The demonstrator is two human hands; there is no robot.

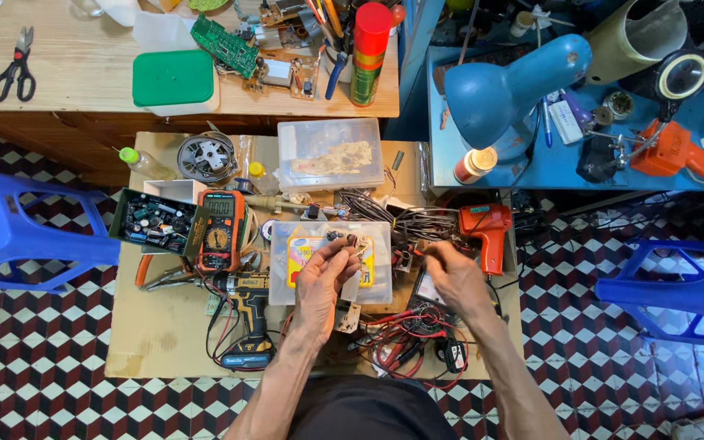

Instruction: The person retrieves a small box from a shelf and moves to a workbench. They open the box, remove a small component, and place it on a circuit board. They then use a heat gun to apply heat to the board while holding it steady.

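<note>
My left hand [323, 285] is raised over a clear plastic box [329, 262] and pinches a small dark electronic part [351, 241] between its fingertips. My right hand [454, 277] rests on the cardboard sheet [165, 326] to the right of the box, fingers curled on a tangle of thin wires [413, 224]; what it grips is too small to tell. Red and black test leads [405, 342] lie below both hands. An orange multimeter [222, 231] sits left of the box.
A cordless drill [250, 314] lies lower left, an orange soldering gun [486, 232] right. Two blue plastic stools [10, 228] [686, 285] flank the sheet. The wooden bench [75, 73] holds scissors [15, 65], a green-lidded box [174, 79] and a spray can [368, 53]. A blue desk lamp [507, 90] stands on a blue table.
</note>
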